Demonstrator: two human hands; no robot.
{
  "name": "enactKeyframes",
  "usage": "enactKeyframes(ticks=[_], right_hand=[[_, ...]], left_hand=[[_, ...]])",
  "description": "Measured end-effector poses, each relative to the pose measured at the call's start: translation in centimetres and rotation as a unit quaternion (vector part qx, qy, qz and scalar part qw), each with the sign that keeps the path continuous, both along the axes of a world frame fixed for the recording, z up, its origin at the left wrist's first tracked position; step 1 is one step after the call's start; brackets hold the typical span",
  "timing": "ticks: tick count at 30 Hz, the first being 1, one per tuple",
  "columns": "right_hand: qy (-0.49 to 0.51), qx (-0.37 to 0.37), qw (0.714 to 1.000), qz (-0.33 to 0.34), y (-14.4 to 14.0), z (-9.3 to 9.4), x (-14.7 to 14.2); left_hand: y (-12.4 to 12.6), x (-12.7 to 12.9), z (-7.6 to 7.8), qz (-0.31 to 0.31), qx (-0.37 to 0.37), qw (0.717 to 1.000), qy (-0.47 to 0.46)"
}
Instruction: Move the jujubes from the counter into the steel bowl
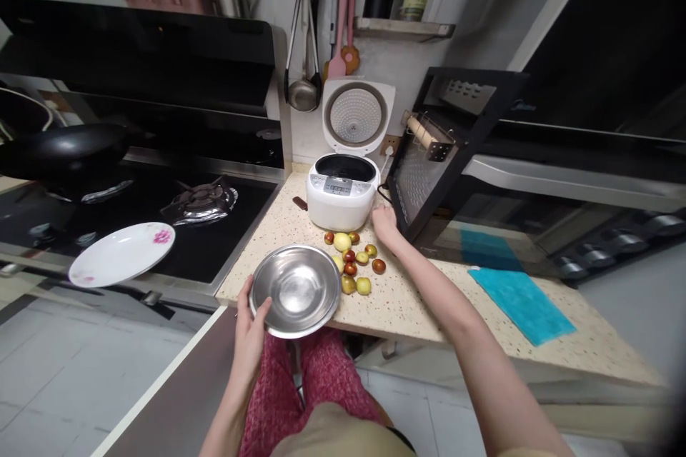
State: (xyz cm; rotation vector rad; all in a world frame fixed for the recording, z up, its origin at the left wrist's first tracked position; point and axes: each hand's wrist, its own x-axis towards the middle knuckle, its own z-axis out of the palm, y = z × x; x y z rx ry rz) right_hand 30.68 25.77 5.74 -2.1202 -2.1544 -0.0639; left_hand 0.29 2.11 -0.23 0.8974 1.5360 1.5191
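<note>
My left hand (pixel 251 325) grips the near-left rim of an empty stainless steel bowl (pixel 297 289), thumb on the inside, at the counter's front edge. My right hand (pixel 384 221) reaches to the lower right side of a white rice cooker (pixel 339 213), fingers curled in. Whatever those fingers hold, if anything, is hidden. The cooker's lid (pixel 354 118) stands raised, and its dark inner pot shows. Between bowl and cooker lie several green and red-brown jujubes (pixel 379 266), loose on the counter.
A flowered white plate (pixel 123 253) sits at the front of the black gas stove (pixel 251 207), with a dark wok (pixel 69 146) further left. Right of my arm, a black rack (pixel 423 178) leans beside an oven (pixel 536 207). A blue cloth (pixel 525 303) lies on the counter (pixel 429 307).
</note>
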Motion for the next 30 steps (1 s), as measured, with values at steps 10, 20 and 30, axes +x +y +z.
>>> enactKeyframes(ticks=[10, 20, 30], right_hand=[[0.331, 0.037, 0.905, 0.265, -13.8, 0.4, -5.3], [0.173, -0.064, 0.93, 0.318, -15.6, -1.5, -11.6], [0.124, -0.096, 0.941, 0.301, -15.7, -1.4, -12.2]], left_hand=[[-1.1, 0.8, -0.5, -0.034, 0.065, 0.961, 0.266], [-1.3, 0.4, 0.1, -0.122, 0.117, 0.885, 0.434], [-1.5, 0.4, 0.3, -0.128, 0.108, 0.872, 0.459]])
